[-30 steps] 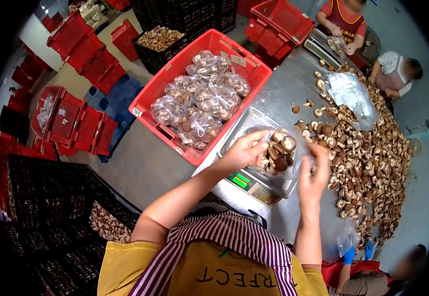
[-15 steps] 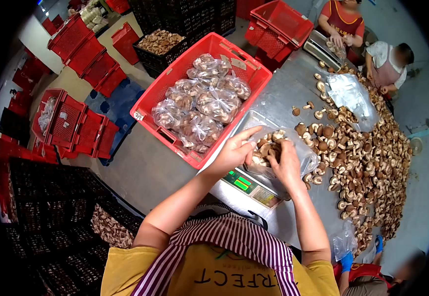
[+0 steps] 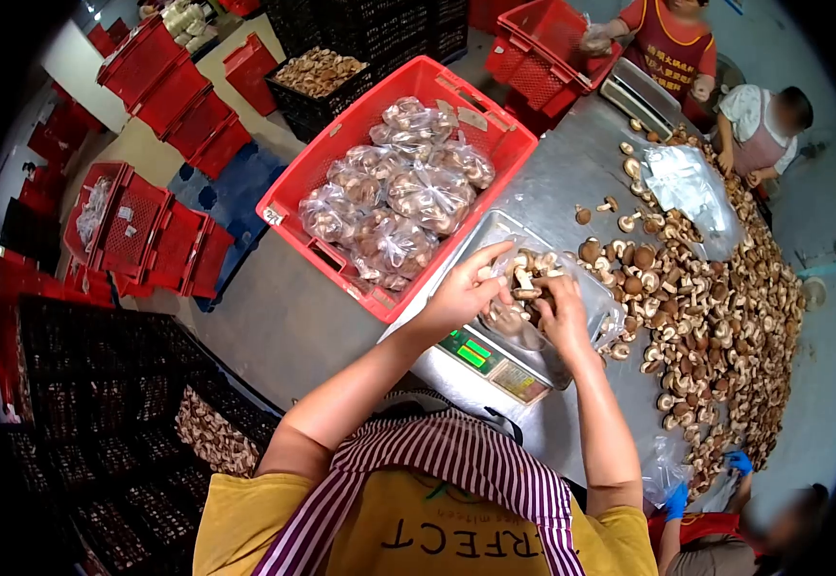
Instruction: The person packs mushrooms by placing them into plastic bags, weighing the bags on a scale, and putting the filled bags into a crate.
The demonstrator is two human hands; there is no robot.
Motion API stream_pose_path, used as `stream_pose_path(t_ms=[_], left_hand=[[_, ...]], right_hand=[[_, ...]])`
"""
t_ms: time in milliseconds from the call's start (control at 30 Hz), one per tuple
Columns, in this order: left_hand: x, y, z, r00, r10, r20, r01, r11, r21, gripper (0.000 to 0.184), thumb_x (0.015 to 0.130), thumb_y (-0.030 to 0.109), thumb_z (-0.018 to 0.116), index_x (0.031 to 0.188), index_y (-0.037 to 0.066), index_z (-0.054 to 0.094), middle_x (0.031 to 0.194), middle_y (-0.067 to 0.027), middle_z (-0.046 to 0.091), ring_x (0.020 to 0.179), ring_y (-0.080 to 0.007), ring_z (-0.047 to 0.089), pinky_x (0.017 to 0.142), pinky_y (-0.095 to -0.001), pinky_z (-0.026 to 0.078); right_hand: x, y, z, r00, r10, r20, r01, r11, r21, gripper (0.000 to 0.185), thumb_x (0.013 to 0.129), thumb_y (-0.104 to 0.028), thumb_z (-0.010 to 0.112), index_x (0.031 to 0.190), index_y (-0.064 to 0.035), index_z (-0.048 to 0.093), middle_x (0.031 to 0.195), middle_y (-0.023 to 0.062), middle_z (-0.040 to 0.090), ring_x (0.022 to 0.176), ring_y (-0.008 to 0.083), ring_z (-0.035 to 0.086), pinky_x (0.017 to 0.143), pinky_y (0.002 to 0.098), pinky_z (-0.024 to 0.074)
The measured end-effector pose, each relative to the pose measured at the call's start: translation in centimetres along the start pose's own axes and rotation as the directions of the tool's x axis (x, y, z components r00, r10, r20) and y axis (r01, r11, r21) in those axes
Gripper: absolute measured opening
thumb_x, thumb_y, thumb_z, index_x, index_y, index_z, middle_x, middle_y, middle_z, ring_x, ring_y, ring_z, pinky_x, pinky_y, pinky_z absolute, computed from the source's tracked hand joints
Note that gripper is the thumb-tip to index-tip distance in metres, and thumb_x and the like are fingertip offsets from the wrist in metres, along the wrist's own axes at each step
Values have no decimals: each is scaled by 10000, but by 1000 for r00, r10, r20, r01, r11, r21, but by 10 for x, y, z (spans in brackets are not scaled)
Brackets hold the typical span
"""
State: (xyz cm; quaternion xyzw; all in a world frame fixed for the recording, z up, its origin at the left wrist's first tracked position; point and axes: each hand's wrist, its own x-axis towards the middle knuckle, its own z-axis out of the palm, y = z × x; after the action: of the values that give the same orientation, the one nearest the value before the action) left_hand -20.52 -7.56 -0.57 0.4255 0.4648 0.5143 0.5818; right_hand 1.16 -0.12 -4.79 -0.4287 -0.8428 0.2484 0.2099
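Observation:
A clear plastic bag [image 3: 506, 324] of brown-capped mushrooms [image 3: 527, 269] lies on a scale [image 3: 495, 363] with a lit green display. My left hand [image 3: 466, 292] pinches the bag's rim at its left side, thumb toward the opening. At the bag's mouth, my right hand [image 3: 562, 313] has its fingers curled around mushrooms; its fingertips are partly hidden among them. To the right, a large heap of loose mushrooms [image 3: 715, 336] spreads over the metal table [image 3: 543, 187].
A red crate [image 3: 403, 309] of filled, tied bags stands left of the scale. Empty plastic bags [image 3: 691, 197] lie on the heap. Co-workers stand at the table's far end, and one with blue gloves [image 3: 677, 501] is at lower right. Stacked red crates [image 3: 154, 226] stand at left.
My right hand's fingers have shifted among the mushrooms, and more stems show in the bag's mouth. The far co-worker's hand has moved from a bag on the other scale to a red crate.

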Motion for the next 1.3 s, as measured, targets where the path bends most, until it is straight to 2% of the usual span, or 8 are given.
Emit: stream_pose_path(t_ms=[267, 500, 600, 700, 967, 1033, 1167, 1300], left_hand=[[-2, 2, -6, 995, 93, -40, -90, 995, 52, 610, 928, 102, 585, 1472, 93, 309, 1145, -81, 546, 696, -60, 536, 637, -212, 484], [-8, 3, -17, 993, 112, -45, -113, 993, -22, 600, 930, 129, 598, 1456, 83, 315, 1107, -43, 572, 776, -66, 544, 664, -228, 475], [-10, 0, -18, 991, 128, -43, -128, 992, -8, 600, 931, 135, 600, 1455, 80, 312, 1101, -45, 571, 792, -77, 552, 672, -235, 476], [-12, 1, -20, 993, 106, -51, -106, 994, 2, 591, 929, 127, 604, 1446, 75, 325, 1093, -47, 569, 806, -82, 560, 671, -234, 479], [-6, -4, -10, 986, 164, -41, -160, 984, 82, 628, 889, 179, 673, 1426, 66, 368, 1026, -36, 576, 734, -83, 559, 632, -242, 472], [-5, 4, 0, 985, 148, -87, -97, 899, 427, 727, 819, 265, 748, 1416, 65, 385, 982, -39, 575, 666, -83, 548, 593, -250, 461], [13, -15, 15, 945, 296, -143, -182, 833, 523, 200, 800, 165, 724, 936, 37, 654, 822, -4, 562, 597, -84, 479, 531, -263, 409], [5, -13, 9, 943, 246, -224, -187, 949, 252, 27, 838, 33, 638, 845, 54, 623, 615, 82, 453, 541, -4, 381, 478, -195, 308]], right_hand=[[0, -24, -86, 904, 405, -136, -226, 723, 653, 437, 876, -29, 605, 1306, -73, 539, 1146, 98, 628, 1027, 200, 613, 866, 300, 517], [-8, 186, -138, 800, 525, -290, -348, 800, 489, 291, 916, -130, 625, 1189, -29, 625, 1153, 65, 640, 1026, 170, 595, 903, 281, 461], [-17, 255, -152, 626, 708, -327, -471, 677, 565, 382, 918, -278, 637, 1216, -40, 615, 1193, 88, 625, 1063, 189, 582, 864, 308, 476], [-15, 238, -167, 566, 725, -391, -467, 674, 573, 428, 936, -313, 612, 1277, -57, 575, 1218, 88, 609, 1051, 182, 584, 810, 314, 494], [-29, 14, -117, 863, 403, -305, -260, 871, 418, 271, 926, -173, 586, 1158, -43, 637, 1166, 101, 641, 983, 197, 617, 870, 306, 494], [-23, -36, -93, 955, 218, -201, -165, 953, 254, 223, 891, -129, 611, 1089, -35, 648, 1102, 95, 655, 977, 213, 620, 855, 323, 496], [-6, -51, -45, 1000, -16, -16, 16, 1000, -14, 195, 819, -74, 657, 1008, -32, 638, 1006, 144, 627, 971, 315, 602, 838, 394, 480], [1, -47, -17, 999, 13, 50, -6, 991, -135, 245, 757, -75, 702, 985, -33, 623, 968, 149, 601, 959, 348, 575, 849, 420, 461]])
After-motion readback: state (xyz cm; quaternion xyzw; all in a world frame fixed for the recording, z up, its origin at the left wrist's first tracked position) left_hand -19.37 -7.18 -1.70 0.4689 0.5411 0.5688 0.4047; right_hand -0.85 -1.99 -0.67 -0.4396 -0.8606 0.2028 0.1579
